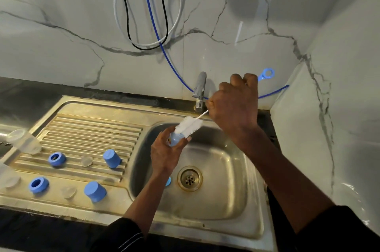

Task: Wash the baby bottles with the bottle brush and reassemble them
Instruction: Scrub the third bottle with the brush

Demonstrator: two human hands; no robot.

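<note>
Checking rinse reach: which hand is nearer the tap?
Right. The right hand is just right of the tap; the left hand is lower, over the sink.

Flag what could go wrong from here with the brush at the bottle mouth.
1. The brush sits tilted, its head mostly outside the blue bottle. A hard push from the right grip could knock the bottle out of the left grip into the sink.
2. A blue part lies by the drain, half hidden behind the left forearm. It may get missed at reassembly.
</note>
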